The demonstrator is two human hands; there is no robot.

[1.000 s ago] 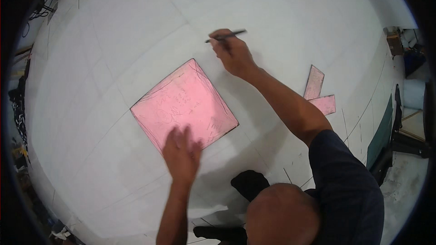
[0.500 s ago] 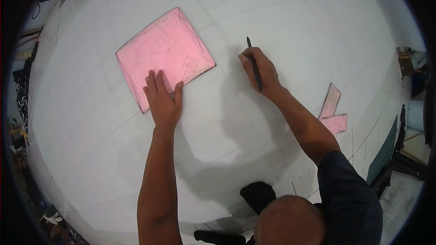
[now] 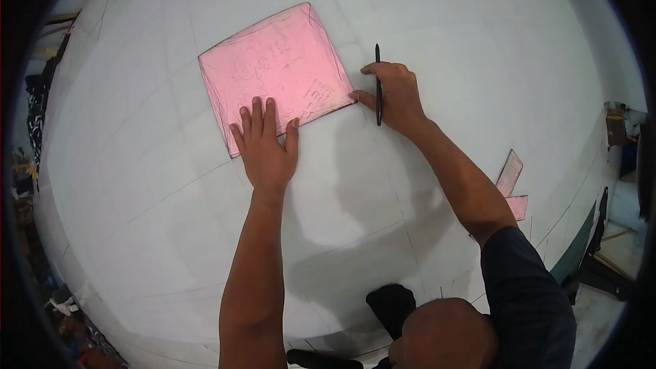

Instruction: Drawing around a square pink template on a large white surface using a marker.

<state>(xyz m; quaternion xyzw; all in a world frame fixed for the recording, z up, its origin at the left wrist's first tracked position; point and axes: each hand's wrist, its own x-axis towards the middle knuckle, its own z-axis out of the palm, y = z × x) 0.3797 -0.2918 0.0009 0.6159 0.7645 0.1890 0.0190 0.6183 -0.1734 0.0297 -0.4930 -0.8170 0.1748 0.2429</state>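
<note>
A pink four-sided pattern piece (image 3: 273,61) with dark edges and faint pencil marks lies flat on a large white sheet (image 3: 171,246). Spread over its near edge is my left hand (image 3: 266,154), fingers apart and palm down. My right hand (image 3: 398,99) is at the pattern's right corner, its thumb touching or just over that corner. A slim black pen (image 3: 378,75) is in the right hand, upright in the view with its pointed end away from me. The pen's middle is partly hidden by the fingers.
Two small pink strips (image 3: 510,171) lie overlapping at the right, beside my right forearm. Thin ruled lines cross the white sheet. Black rounded shapes (image 3: 391,307) sit at the near edge. Mixed clutter (image 3: 68,307) runs along the left rim, and a brown box-like thing (image 3: 616,124) stands far right.
The pattern has shifted right and slightly away in view, and my left hand with it. My right hand has come to its right corner, thumb extended, the pen still held. The view has moved a little.
</note>
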